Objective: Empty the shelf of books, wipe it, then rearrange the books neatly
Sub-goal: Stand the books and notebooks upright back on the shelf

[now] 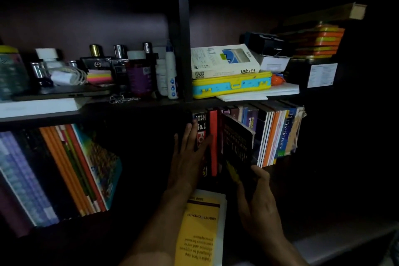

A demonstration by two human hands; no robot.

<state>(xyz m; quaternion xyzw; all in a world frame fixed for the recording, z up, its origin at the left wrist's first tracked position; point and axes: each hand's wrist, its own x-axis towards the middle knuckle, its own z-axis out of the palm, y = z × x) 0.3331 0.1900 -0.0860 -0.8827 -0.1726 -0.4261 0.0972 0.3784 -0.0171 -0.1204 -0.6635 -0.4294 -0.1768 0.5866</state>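
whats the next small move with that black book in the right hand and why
Probably slide the black book fully out: the right hand grips its lower edge and it already tilts outward, while the left hand presses flat on the neighbouring spines.

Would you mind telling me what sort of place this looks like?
Probably a home study or bedroom: a dark shelf unit with upright books below, and perfume bottles and a yellow case above.
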